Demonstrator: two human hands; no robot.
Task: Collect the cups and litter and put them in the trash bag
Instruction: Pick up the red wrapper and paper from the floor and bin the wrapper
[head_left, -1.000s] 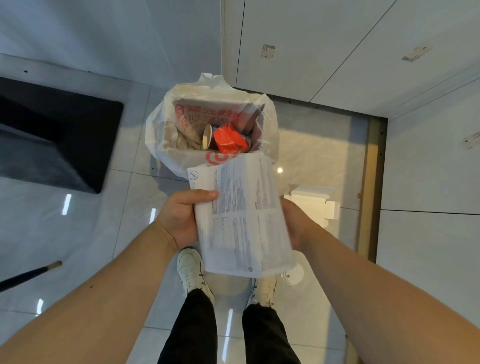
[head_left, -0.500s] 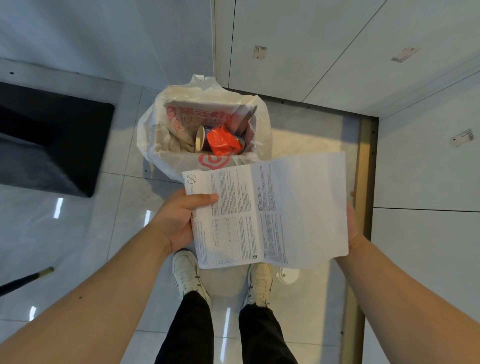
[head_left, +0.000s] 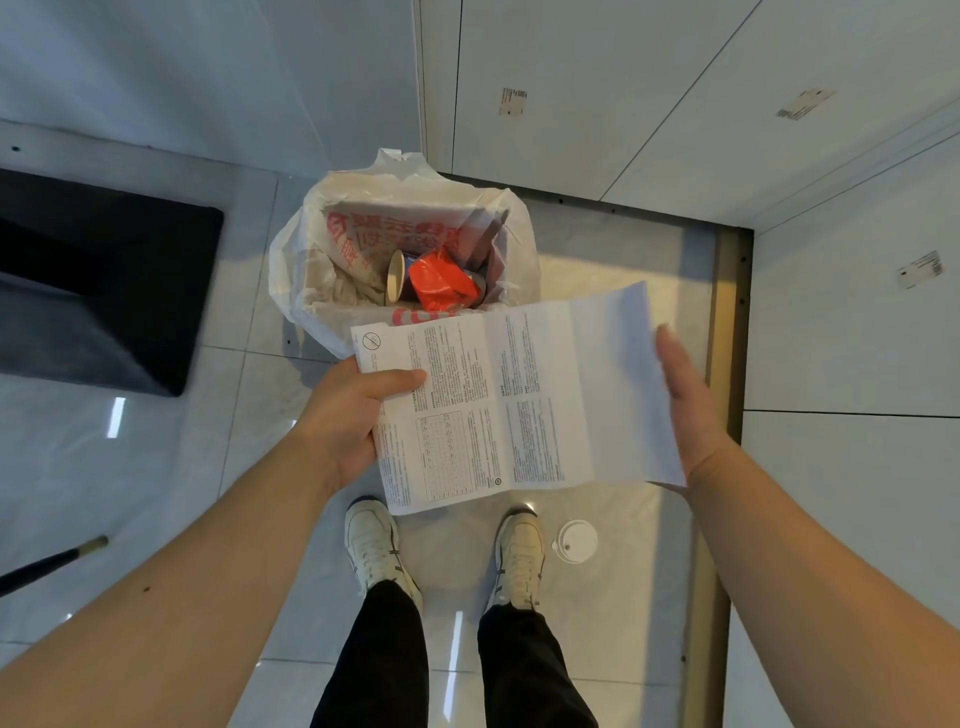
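Right hand (head_left: 685, 400) now flat-open beside unfolded leaflet (head_left: 519, 400), left hand (head_left: 348, 415) pinching it; print perhaps illegible.

- Thin matt printed paper sheet (head_left: 519, 400)
- Translucent, crinkled plastic trash bag (head_left: 306, 280)
- Glossy, reflective floor tiles (head_left: 156, 457)
- Smooth white plastic cup lid (head_left: 575, 540)
- Paper cup (head_left: 396, 277) inside bag

Single head view, wide-angle, looking steeply down, close above floor (head_left: 156, 467).
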